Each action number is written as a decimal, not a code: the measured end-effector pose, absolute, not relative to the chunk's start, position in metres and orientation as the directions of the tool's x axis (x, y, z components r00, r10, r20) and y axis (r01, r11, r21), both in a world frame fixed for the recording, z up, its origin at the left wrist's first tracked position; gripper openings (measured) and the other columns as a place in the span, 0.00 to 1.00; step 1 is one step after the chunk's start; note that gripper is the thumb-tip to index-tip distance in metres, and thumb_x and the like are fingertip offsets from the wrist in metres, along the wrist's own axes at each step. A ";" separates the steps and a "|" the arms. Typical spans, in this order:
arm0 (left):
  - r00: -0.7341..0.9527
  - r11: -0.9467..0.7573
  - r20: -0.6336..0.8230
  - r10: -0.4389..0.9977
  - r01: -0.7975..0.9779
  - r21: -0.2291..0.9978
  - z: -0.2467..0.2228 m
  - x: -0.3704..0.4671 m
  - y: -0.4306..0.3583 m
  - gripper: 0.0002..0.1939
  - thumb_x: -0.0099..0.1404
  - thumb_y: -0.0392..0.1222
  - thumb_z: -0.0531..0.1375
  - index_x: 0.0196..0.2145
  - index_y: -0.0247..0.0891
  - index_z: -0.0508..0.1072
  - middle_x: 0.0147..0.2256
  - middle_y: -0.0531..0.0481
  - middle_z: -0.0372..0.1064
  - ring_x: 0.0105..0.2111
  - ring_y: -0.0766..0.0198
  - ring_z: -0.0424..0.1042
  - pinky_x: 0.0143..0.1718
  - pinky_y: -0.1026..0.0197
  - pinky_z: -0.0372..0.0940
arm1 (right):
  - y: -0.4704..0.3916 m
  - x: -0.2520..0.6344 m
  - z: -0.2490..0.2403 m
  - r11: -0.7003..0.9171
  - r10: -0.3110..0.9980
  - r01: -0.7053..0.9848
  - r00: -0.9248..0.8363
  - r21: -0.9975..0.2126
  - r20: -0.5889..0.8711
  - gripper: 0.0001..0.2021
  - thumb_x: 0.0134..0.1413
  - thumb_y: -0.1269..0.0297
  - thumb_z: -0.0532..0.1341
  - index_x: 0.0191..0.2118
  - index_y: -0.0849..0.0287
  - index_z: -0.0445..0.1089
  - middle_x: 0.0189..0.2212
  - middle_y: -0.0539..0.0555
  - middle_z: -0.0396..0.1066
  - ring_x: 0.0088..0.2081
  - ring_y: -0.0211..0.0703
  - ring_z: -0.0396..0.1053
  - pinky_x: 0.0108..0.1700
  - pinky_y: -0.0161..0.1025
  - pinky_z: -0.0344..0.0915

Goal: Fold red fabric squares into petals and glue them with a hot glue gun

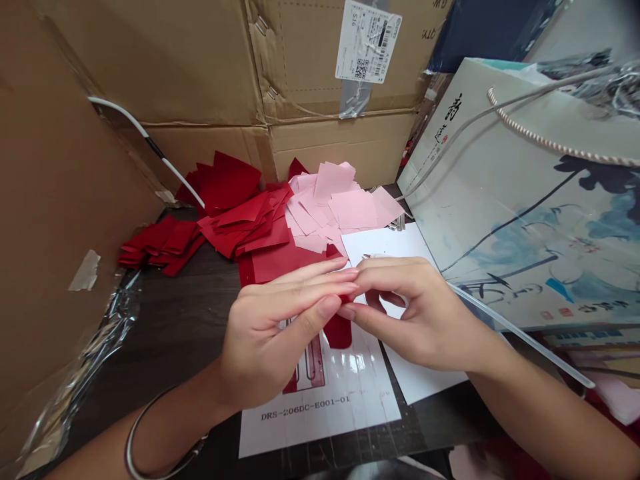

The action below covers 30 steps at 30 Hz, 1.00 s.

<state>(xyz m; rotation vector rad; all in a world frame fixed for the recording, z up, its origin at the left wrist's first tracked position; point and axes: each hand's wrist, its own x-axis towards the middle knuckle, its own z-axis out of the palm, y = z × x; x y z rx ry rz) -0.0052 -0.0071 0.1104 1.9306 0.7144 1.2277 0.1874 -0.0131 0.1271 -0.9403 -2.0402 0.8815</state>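
Both hands (345, 307) pinch a red piece (339, 332), its long axis running toward the wearer, rounded end nearest; fingers hide its top.

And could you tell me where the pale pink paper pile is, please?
In the head view, the pink pile lies upper centre, right of the red paper pieces, before brown cardboard.

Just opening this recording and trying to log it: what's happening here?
A person's left hand and right hand meet fingertip to fingertip at a small red piece, above a printed sheet. The fingers hide much of it, so which hand grips it is unclear. Behind them lie heaps of loose red pieces and pink pieces.
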 end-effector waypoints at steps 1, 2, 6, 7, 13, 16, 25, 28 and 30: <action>0.380 -0.547 0.487 0.786 0.061 0.835 0.110 -0.005 -0.008 0.14 0.67 0.32 0.58 0.45 0.47 0.79 0.47 0.53 0.76 0.49 0.56 0.75 0.55 0.49 0.69 | -0.014 0.187 0.128 0.478 0.828 0.319 -0.475 -0.818 0.298 0.05 0.54 0.76 0.61 0.30 0.60 0.71 0.28 0.49 0.72 0.28 0.33 0.63 0.27 0.33 0.59; 0.365 -0.498 0.447 0.816 0.051 0.866 0.110 -0.005 -0.008 0.13 0.67 0.34 0.58 0.44 0.46 0.79 0.46 0.53 0.76 0.49 0.56 0.75 0.54 0.50 0.70 | -0.014 0.187 0.129 0.448 0.841 0.309 -0.463 -0.839 0.279 0.05 0.54 0.75 0.61 0.30 0.60 0.71 0.28 0.49 0.72 0.27 0.33 0.62 0.27 0.33 0.59; 0.397 -0.221 0.229 0.889 -0.067 0.973 0.108 -0.003 -0.008 0.25 0.74 0.52 0.45 0.43 0.40 0.80 0.40 0.45 0.79 0.47 0.51 0.76 0.45 0.51 0.75 | -0.015 0.183 0.130 0.268 0.918 0.247 -0.359 -0.931 0.169 0.04 0.56 0.68 0.62 0.32 0.60 0.73 0.31 0.50 0.73 0.25 0.33 0.62 0.26 0.35 0.58; 0.406 -0.178 0.204 0.891 -0.102 0.979 0.108 -0.002 -0.008 0.28 0.74 0.55 0.43 0.45 0.39 0.79 0.39 0.43 0.79 0.47 0.50 0.76 0.44 0.51 0.75 | -0.016 0.183 0.129 0.230 0.931 0.231 -0.334 -0.945 0.145 0.04 0.56 0.66 0.62 0.32 0.60 0.73 0.31 0.51 0.73 0.25 0.33 0.62 0.26 0.35 0.58; 0.202 -0.312 0.313 0.928 -0.040 0.949 0.106 -0.001 -0.008 0.03 0.64 0.37 0.63 0.37 0.40 0.77 0.36 0.51 0.76 0.37 0.65 0.75 0.39 0.65 0.72 | -0.014 0.180 0.125 0.193 0.954 0.269 -0.277 -0.944 0.117 0.06 0.55 0.63 0.64 0.31 0.60 0.74 0.25 0.49 0.70 0.22 0.32 0.59 0.23 0.34 0.54; 0.211 -0.353 0.338 0.917 0.038 0.935 0.107 -0.002 -0.008 0.03 0.63 0.33 0.63 0.32 0.38 0.75 0.31 0.53 0.74 0.32 0.68 0.72 0.34 0.67 0.70 | -0.014 0.181 0.124 0.197 0.953 0.254 -0.276 -0.947 0.125 0.05 0.54 0.64 0.65 0.35 0.60 0.74 0.28 0.50 0.72 0.21 0.31 0.58 0.22 0.34 0.55; 0.261 -0.456 0.401 0.878 0.208 0.865 0.110 -0.006 -0.007 0.03 0.61 0.34 0.64 0.34 0.40 0.76 0.31 0.53 0.75 0.30 0.67 0.73 0.32 0.66 0.70 | -0.016 0.182 0.125 0.262 0.950 0.257 -0.240 -0.930 0.201 0.04 0.57 0.66 0.63 0.32 0.59 0.72 0.26 0.49 0.71 0.25 0.34 0.63 0.25 0.34 0.57; 0.289 -0.476 0.408 0.866 0.229 0.849 0.112 -0.006 -0.006 0.04 0.63 0.35 0.63 0.36 0.40 0.77 0.33 0.52 0.76 0.32 0.65 0.74 0.34 0.65 0.71 | -0.017 0.181 0.125 0.267 0.951 0.269 -0.228 -0.925 0.208 0.04 0.58 0.65 0.62 0.34 0.59 0.72 0.26 0.48 0.71 0.23 0.32 0.61 0.23 0.33 0.56; 0.290 -0.487 0.416 0.862 0.242 0.839 0.114 -0.007 -0.006 0.05 0.62 0.34 0.63 0.36 0.40 0.77 0.34 0.53 0.76 0.32 0.65 0.75 0.35 0.65 0.72 | -0.016 0.181 0.125 0.269 0.950 0.278 -0.233 -0.922 0.207 0.04 0.59 0.65 0.62 0.36 0.59 0.73 0.27 0.48 0.71 0.23 0.31 0.61 0.23 0.33 0.56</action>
